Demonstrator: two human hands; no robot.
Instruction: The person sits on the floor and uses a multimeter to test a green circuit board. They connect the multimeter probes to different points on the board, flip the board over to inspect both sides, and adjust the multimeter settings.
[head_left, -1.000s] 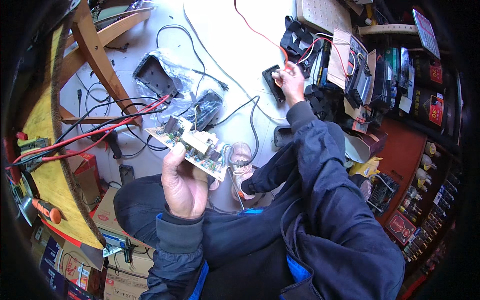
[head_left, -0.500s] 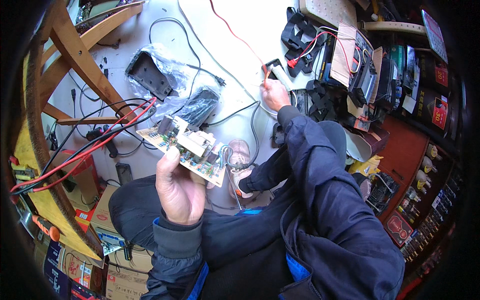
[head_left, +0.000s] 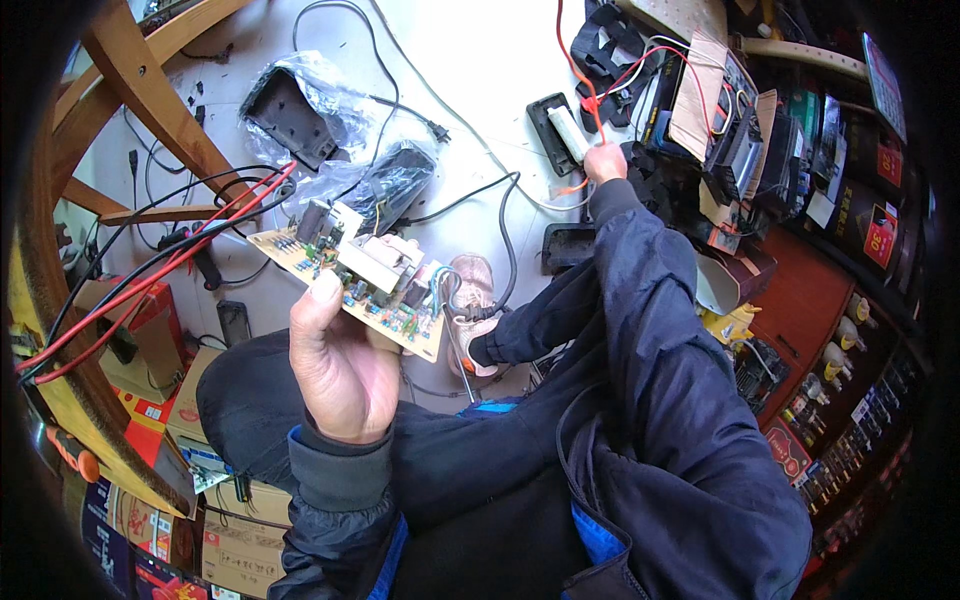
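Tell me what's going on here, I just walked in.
Someone's left hand holds a circuit board, the side with the parts facing up. Their right hand grips a red-orange wire farther out, close to an open black case. On the floor, another black case sits in clear plastic.

The circuit board [head_left: 385,314] is tan, speckled with green, blue and black parts, and the block [head_left: 370,265] on it is white. Bright orange-red marks the wire [head_left: 574,62]. I see a navy jacket [head_left: 690,410] with charcoal cuffs [head_left: 340,475] and vivid blue trim [head_left: 598,535]. The shoe [head_left: 472,282] is pale pink with an orange patch. Black is the casing [head_left: 290,112]; red and black, the cables [head_left: 105,311]. Orange-brown wooden legs [head_left: 168,95], a yellow tabletop [head_left: 125,465] with a dark brown edge, a brick-red panel [head_left: 785,290], a whitish floor [head_left: 480,70].
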